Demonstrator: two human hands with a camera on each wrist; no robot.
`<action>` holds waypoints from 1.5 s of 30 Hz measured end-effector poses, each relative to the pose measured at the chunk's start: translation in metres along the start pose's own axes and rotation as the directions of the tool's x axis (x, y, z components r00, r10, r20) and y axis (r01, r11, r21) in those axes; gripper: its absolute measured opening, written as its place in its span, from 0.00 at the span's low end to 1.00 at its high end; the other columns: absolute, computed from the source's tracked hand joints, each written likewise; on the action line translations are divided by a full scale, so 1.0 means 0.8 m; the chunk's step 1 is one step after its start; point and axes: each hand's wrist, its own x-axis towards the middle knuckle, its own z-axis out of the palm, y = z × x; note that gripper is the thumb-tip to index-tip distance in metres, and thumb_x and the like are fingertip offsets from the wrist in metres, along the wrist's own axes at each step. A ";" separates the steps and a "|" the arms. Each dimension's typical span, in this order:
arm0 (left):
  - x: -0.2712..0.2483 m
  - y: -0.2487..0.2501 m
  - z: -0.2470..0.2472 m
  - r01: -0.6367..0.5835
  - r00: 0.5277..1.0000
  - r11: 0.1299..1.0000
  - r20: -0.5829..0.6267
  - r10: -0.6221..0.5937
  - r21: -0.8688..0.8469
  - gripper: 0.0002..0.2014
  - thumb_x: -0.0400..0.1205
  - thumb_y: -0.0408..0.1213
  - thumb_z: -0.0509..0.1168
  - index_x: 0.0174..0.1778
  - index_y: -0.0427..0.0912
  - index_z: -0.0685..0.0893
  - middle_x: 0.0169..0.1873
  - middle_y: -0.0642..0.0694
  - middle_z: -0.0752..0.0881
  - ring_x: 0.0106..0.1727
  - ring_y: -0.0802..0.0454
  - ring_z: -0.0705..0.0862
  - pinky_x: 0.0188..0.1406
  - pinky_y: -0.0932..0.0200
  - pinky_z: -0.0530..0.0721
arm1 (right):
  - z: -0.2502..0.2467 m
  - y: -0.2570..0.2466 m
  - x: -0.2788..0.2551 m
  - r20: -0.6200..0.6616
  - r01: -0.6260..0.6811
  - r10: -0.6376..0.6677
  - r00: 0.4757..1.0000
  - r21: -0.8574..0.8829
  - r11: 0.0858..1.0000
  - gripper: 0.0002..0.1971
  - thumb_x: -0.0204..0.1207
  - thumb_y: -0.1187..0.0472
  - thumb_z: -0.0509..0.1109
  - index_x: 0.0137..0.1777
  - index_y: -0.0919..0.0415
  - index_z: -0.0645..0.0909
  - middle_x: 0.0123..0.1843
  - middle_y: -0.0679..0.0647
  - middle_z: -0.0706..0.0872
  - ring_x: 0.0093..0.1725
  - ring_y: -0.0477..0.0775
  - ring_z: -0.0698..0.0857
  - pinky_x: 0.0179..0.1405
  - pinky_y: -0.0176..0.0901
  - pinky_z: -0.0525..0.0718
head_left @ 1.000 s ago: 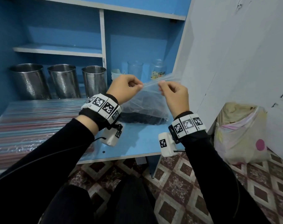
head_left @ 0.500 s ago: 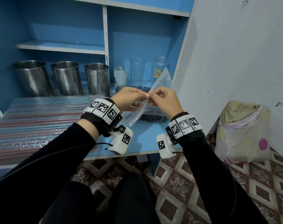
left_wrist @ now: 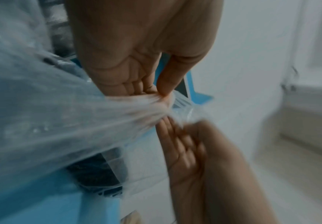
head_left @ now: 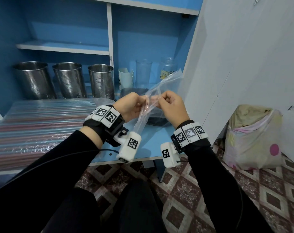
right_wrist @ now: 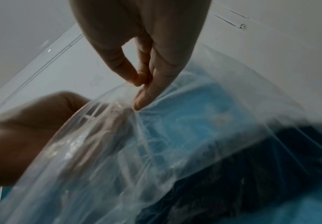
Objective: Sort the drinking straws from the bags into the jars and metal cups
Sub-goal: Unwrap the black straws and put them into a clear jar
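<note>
Since a moment ago the two hands have drawn together from a spread hold and dropped lower over the desk (head_left: 149, 140), so the clear bag (head_left: 161, 88) now bunches between them; the person seems to be working its mouth open, and no straw has reached the metal cups (head_left: 69, 79) or jars (head_left: 143, 71) yet. The left hand (head_left: 129, 106) pinches gathered film between thumb and fingers (left_wrist: 163, 84), pressed together. The right hand (head_left: 172, 106) pinches the edge just beside it, fingers (right_wrist: 146, 94) closed on plastic. The dark straws (head_left: 157, 119), blurred, probably lie in the bag's lower end on the desk.
</note>
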 end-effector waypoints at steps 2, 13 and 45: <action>0.000 0.002 -0.005 -0.050 0.999 0.996 -0.012 0.049 -0.075 0.17 0.86 0.25 0.49 0.38 0.40 0.80 0.30 0.49 0.83 0.34 0.56 0.81 0.30 0.67 0.83 | -0.003 0.002 0.000 -0.024 -0.005 0.006 1.000 0.011 1.000 0.11 0.79 0.65 0.69 0.36 0.64 0.73 0.36 0.76 0.80 0.41 0.73 0.84 0.51 0.74 0.83; -0.003 0.011 -0.014 -0.334 0.918 0.937 -0.190 0.347 0.100 0.16 0.82 0.16 0.58 0.38 0.40 0.81 0.29 0.47 0.84 0.29 0.57 0.84 0.34 0.62 0.86 | -0.020 0.004 -0.001 -0.032 0.145 -0.148 0.988 -0.081 0.986 0.17 0.70 0.78 0.63 0.37 0.54 0.67 0.47 0.57 0.72 0.31 0.50 0.72 0.36 0.33 0.76; -0.036 -0.015 -0.050 -0.165 0.882 0.620 -0.166 0.440 0.767 0.34 0.73 0.15 0.55 0.61 0.58 0.84 0.69 0.37 0.75 0.70 0.37 0.74 0.59 0.48 0.83 | -0.053 0.019 0.008 0.016 0.107 -0.109 0.994 -0.382 0.918 0.35 0.70 0.82 0.53 0.66 0.48 0.83 0.52 0.53 0.72 0.54 0.53 0.75 0.60 0.31 0.72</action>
